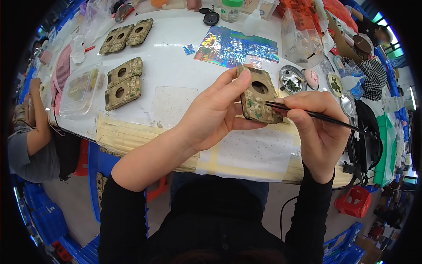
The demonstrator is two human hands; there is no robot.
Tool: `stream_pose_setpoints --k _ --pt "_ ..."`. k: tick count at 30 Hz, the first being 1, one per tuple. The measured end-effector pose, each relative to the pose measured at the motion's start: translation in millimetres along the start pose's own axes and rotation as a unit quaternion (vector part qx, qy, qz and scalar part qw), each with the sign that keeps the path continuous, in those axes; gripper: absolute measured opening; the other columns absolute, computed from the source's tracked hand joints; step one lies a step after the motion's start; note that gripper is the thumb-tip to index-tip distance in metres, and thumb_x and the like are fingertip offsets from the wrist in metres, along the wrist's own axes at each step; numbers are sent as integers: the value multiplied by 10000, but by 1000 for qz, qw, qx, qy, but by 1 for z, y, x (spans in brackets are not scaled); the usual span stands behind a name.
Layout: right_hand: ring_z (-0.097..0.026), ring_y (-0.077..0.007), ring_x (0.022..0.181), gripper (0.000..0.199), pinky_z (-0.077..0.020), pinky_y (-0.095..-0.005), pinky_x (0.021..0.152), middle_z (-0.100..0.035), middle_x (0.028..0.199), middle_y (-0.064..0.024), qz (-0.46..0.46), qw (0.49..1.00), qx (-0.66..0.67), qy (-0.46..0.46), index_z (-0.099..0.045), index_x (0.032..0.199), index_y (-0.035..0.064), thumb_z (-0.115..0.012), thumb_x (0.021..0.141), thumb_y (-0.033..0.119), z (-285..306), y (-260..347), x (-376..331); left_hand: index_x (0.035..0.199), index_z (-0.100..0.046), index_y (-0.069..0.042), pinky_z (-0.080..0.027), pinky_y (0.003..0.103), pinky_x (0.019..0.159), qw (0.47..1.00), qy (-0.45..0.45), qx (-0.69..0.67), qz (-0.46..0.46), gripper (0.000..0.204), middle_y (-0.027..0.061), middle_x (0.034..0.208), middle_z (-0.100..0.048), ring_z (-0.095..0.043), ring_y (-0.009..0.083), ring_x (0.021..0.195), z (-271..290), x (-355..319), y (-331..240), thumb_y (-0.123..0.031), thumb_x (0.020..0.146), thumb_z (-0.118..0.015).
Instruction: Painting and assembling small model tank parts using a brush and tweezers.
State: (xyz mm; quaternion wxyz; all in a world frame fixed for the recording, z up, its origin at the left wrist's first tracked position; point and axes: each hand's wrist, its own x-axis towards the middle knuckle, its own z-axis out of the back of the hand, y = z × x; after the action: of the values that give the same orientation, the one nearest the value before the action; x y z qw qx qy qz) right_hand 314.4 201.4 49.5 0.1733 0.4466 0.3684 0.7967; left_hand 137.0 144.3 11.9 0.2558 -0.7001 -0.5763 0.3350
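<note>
My left hand [210,112] grips a camouflage-patterned model tank hull [262,104] with a round hole in its top, thumb on the upper end and fingers beneath. It is tilted above the front of the table. Black tweezers [327,118] are pinched in my right hand [320,132], their tips at the hull's surface just below the hole. Whether the tips hold a tiny piece is too small to tell. Beside the hull stands a round metal dish [292,75] with small dark green pieces in it.
More camouflage hulls [123,93] lie at the left, others [139,31] farther back. A clear plastic box [82,90] stands at far left. Shiny holographic film [235,47] lies behind my hands. White paper [250,152] is taped along the front edge. A black bag [367,132] sits right.
</note>
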Motion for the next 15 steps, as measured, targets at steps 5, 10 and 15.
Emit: stream_pose_setpoints --k 5,10,15 --pt "-599 -139 729 127 -462 -241 664 -666 828 -83 -6 1000 5 1 -689 899 -43 -730 786 -1 1 1 0 1371 -386 -123 -584 319 794 1000 -2 -5 3 463 75 1186 -594 -639 161 1018 -1 0 0 -411 1008 -382" --pt "-600 -134 746 142 -461 -239 679 -667 843 -79 -7 1000 7 -6 -683 914 -34 -734 788 10 2 0 -1 1363 -394 -116 -590 312 780 1000 -4 -6 0 458 83 1179 -600 -649 163 996 -1 0 -1 -407 1010 -377" --pt "-638 -146 790 169 -487 -248 716 -673 873 -100 -23 995 83 -42 -643 982 -49 -690 840 28 3 1 -3 1376 -376 -119 -595 306 769 1000 -4 -19 11 453 97 1183 -599 -654 180 997 -1 0 -2 -394 1016 -356"
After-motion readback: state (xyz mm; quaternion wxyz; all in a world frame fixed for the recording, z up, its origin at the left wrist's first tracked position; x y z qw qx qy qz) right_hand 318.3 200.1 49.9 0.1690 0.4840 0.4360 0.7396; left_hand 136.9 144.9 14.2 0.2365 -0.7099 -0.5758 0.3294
